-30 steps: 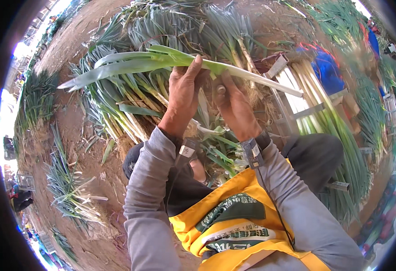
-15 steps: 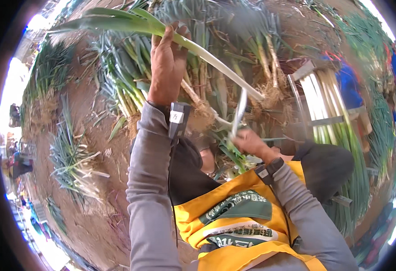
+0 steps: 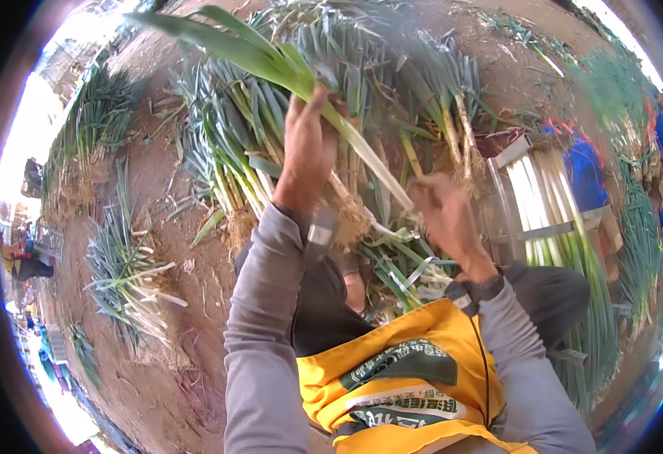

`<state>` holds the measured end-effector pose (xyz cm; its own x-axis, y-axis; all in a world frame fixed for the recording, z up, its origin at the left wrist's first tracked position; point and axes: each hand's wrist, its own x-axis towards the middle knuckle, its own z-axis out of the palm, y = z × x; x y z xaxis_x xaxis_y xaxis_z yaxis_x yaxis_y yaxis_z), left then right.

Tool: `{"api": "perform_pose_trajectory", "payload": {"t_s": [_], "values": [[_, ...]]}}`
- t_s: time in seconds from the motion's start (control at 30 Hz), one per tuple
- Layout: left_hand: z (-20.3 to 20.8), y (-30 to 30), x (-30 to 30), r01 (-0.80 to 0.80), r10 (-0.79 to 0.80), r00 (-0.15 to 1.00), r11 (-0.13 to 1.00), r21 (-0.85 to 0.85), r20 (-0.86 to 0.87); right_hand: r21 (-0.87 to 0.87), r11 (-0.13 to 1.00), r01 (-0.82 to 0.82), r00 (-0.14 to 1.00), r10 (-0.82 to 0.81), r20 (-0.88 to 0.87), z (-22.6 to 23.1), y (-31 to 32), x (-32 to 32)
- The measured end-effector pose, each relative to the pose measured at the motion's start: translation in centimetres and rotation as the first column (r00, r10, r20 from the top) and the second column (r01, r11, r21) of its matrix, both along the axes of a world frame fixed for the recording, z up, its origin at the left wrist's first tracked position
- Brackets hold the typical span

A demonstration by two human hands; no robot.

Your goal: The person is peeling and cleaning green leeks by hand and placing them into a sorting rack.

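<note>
My left hand point(image 3: 310, 144) is closed around the upper stem of a leek point(image 3: 369, 160). Its broad green leaves fan out to the upper left, and the white shank slants down to the right. At the shank's lower end, my right hand point(image 3: 446, 219) has its fingers curled around the root end; motion blurs them, and the roots are hidden. Below the hands, peeled leaves and trimmings point(image 3: 403, 276) are heaped between my legs, with a pale strip on top. Just beyond lie untrimmed leeks point(image 3: 229, 178) with brown, soil-covered roots.
Cleaned leeks point(image 3: 547, 200) lie in a metal-framed rack at my right, beside a blue bag point(image 3: 585, 178). A loose leek bundle point(image 3: 131, 280) rests on the bare soil to the left. More leek piles point(image 3: 85, 144) stand at far left and far right.
My right hand has let go of the pale peeled strip and risen to the root end. My left hand, with the leek, has shifted right and slightly down.
</note>
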<state>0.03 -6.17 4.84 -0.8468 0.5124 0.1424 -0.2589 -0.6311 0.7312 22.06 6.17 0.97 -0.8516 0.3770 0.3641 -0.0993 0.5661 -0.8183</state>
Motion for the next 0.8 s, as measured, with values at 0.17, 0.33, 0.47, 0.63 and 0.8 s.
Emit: {"api": "perform_pose_trajectory", "payload": {"t_s": [0.17, 0.33, 0.47, 0.63, 0.8], "values": [[-0.7, 1.9, 5.2, 0.260, -0.260, 0.965, 0.965, -0.013, 0.041, 0.019, 0.996, 0.090, 0.982, -0.085, -0.170, 7.4, 2.8, -7.3], [-0.4, 3.2, 6.9, 0.341, -0.342, 0.940, 0.939, -0.042, -0.016, -0.402, 0.912, -0.077, 0.997, 0.066, -0.042, 8.8, 3.8, -9.8], [-0.4, 4.4, 6.9, 0.195, -0.203, 0.976, 0.977, -0.090, -0.084, -0.618, 0.786, 0.032, 0.982, -0.140, -0.127, 7.6, 3.2, -9.2], [-0.2, 4.0, 3.8, -0.003, 0.002, 0.999, 1.000, -0.014, -0.051, -0.057, 0.913, 0.405, 0.911, -0.408, -0.056, 0.4, 7.8, -8.0], [-0.1, -0.1, -0.6, -0.212, 0.169, 0.947, 0.968, -0.137, -0.273, 0.315, 0.934, 0.166, 0.971, -0.211, 0.115, -0.6, 9.4, 1.1]]}}
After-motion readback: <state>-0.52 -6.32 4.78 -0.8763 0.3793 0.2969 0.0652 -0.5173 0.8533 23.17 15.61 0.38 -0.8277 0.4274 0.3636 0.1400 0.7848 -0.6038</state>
